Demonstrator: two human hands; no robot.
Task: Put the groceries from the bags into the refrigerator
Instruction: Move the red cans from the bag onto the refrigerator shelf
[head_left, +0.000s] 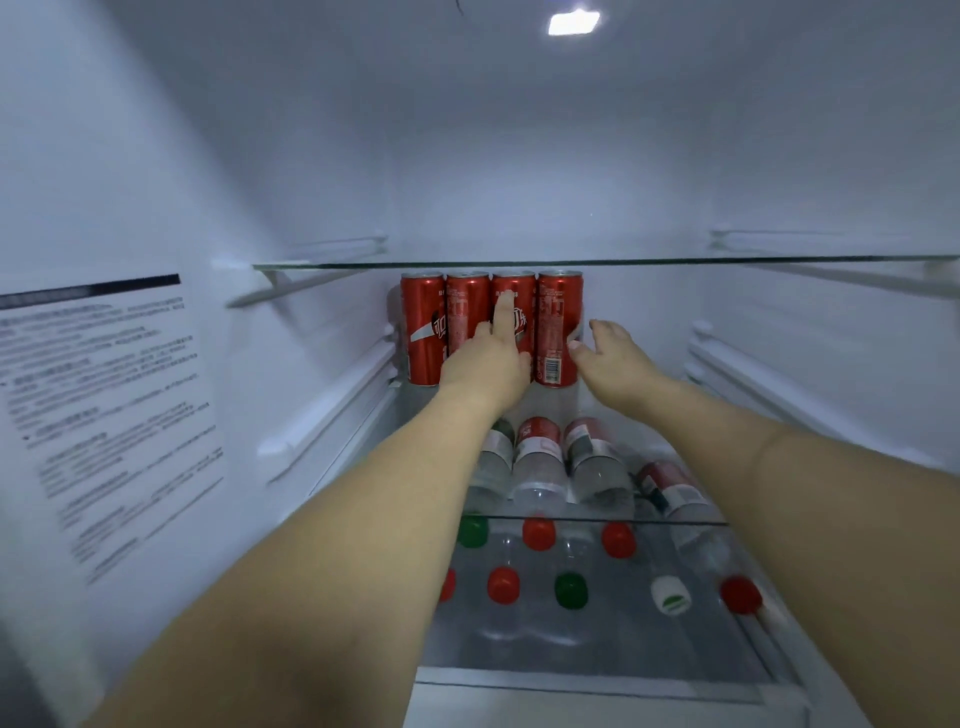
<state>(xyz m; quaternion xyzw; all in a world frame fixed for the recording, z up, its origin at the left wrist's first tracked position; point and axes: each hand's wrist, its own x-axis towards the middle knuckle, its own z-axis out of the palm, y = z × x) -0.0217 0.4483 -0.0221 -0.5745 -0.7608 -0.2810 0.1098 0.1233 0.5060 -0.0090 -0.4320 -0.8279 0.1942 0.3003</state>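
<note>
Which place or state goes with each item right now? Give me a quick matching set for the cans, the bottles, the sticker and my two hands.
Things:
1. red cans
2. water bottles
3. printed sticker
4. left hand
5. right hand

Places or states:
A. on the left inner wall
B. lying on their sides on the lower shelf
C. index finger extended against a can
D. standing in a row at the back
E. open, at the rightmost can

Pairs: 1-D, 2-B, 3-A, 4-C, 5-E
</note>
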